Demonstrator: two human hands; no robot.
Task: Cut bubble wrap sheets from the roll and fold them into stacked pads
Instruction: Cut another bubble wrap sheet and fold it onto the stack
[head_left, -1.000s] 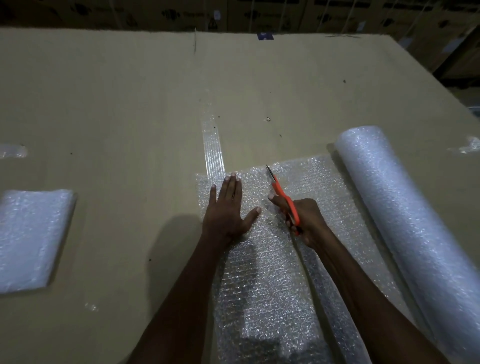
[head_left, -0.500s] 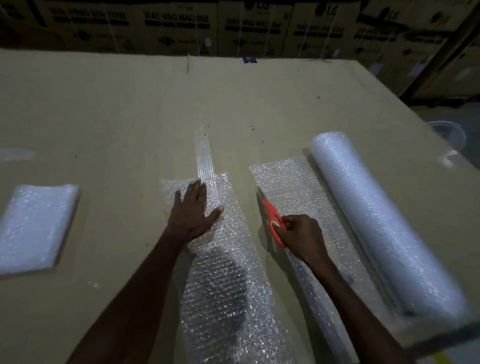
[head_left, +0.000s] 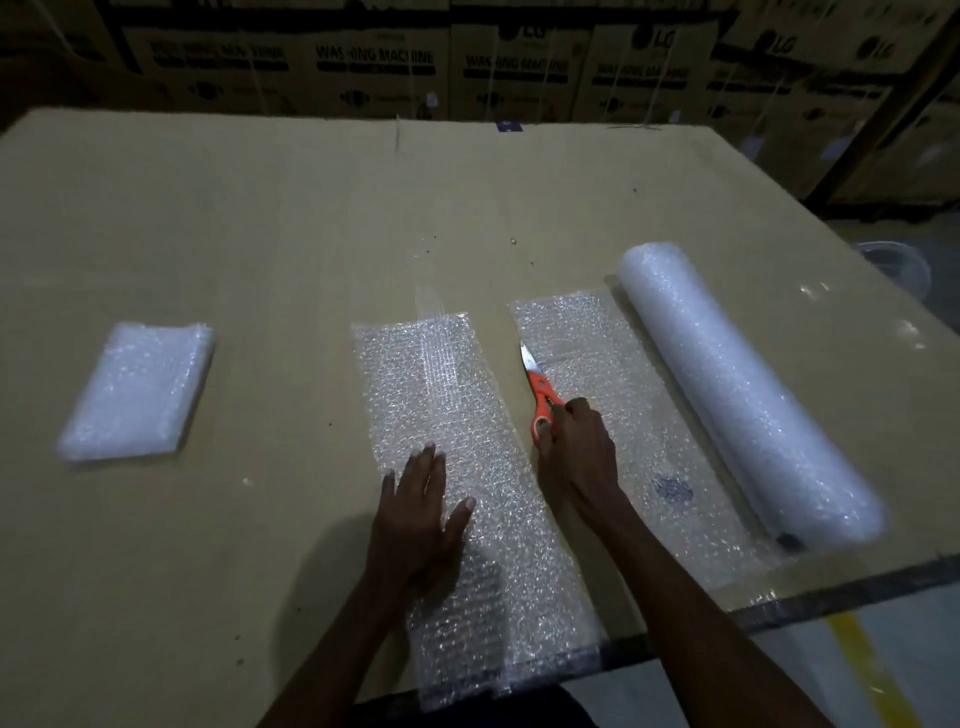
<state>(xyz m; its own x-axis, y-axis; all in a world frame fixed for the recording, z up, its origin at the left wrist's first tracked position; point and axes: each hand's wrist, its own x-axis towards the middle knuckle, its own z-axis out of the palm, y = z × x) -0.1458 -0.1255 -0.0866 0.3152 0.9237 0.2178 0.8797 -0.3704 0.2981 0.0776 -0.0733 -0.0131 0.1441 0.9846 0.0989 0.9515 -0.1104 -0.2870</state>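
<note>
A folded pad (head_left: 136, 391) lies far left. Our left hand (head_left: 420, 514) rests flat, fingers spread, on the cut sheet (head_left: 467, 467); it looks light, limp and slippery, so we'd lift it by the corners. Our right hand (head_left: 574, 452) grips the scissors (head_left: 540, 397), probably closed, beside the roll (head_left: 748, 395).

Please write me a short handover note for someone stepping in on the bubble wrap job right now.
Hands: left hand lies flat on the cut sheet; right hand grips the orange scissors, blades closed, beside the sheet's right edge.
Things: the roll lies on the right, its unrolled flap spread flat toward the middle; one folded pad sits on the left.
Done: a sheet is cut free, with a bare gap between it and the flap.
Left: put the scissors down, fold this sheet, stack it on the pad, cut more.
</note>
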